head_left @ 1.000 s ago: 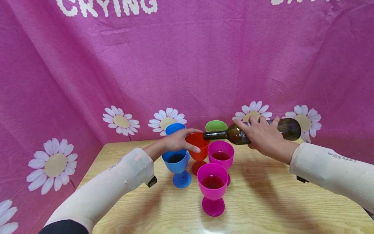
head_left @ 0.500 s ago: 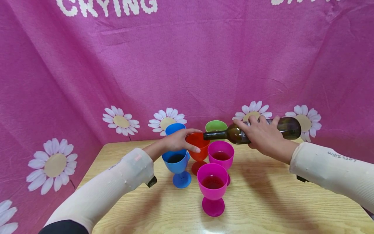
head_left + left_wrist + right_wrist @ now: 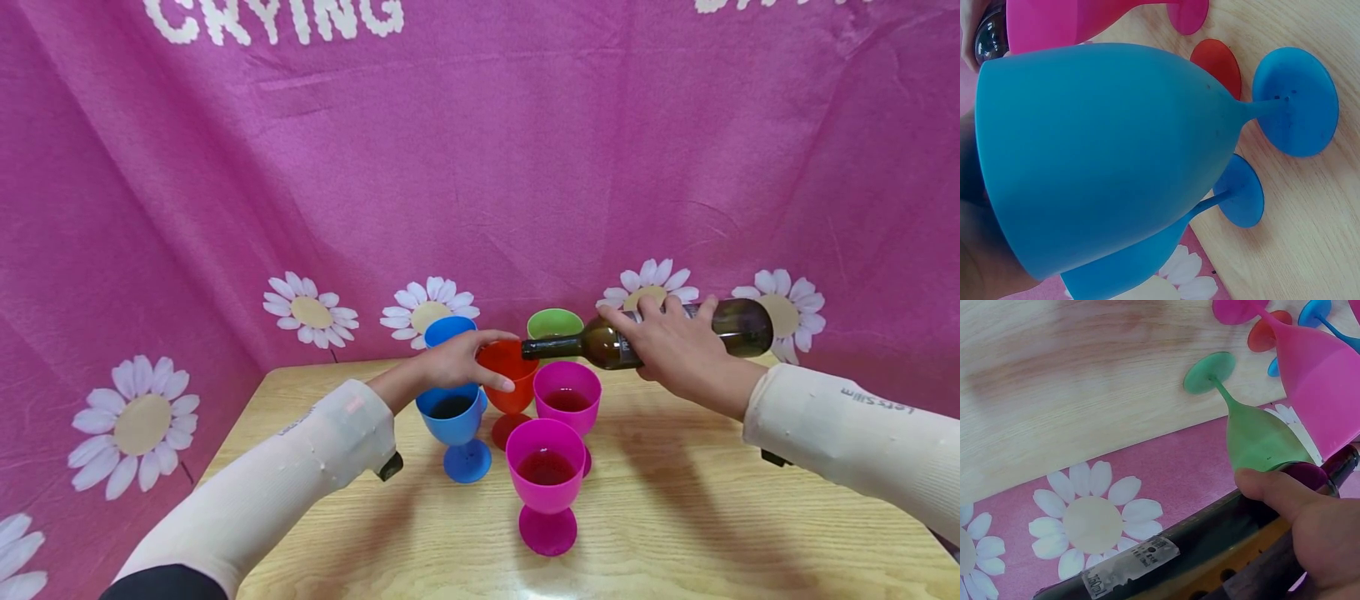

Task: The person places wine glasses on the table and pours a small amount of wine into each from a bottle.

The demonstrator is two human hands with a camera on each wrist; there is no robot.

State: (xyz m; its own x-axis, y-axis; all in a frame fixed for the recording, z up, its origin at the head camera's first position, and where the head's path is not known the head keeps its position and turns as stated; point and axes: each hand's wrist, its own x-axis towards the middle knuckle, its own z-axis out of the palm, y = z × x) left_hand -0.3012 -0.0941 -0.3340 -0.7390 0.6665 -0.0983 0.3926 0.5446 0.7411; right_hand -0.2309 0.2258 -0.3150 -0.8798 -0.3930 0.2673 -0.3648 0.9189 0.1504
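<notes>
My left hand (image 3: 452, 360) grips the orange-red goblet (image 3: 516, 398) near its rim, thumb on the near side. In the left wrist view a blue goblet (image 3: 1104, 156) hides most of it; only its red foot (image 3: 1217, 66) shows. My right hand (image 3: 682, 348) holds a dark green wine bottle (image 3: 604, 345) around its body from above. The bottle lies nearly level, its mouth at the orange-red goblet's rim. A pale label (image 3: 1132, 565) shows on the bottle in the right wrist view. Any liquid leaving the mouth is hidden.
Two pink goblets, one in front (image 3: 547, 492) and one behind (image 3: 567, 392), hold red liquid. The near blue goblet (image 3: 453, 432) has dark liquid. Another blue goblet (image 3: 450, 330) and a green goblet (image 3: 555, 322) stand farther back on the wooden table (image 3: 360, 533), before a pink flowered cloth (image 3: 480, 167).
The bottle's base end has risen very slightly in my right hand. My left hand and the goblets stay where they were.
</notes>
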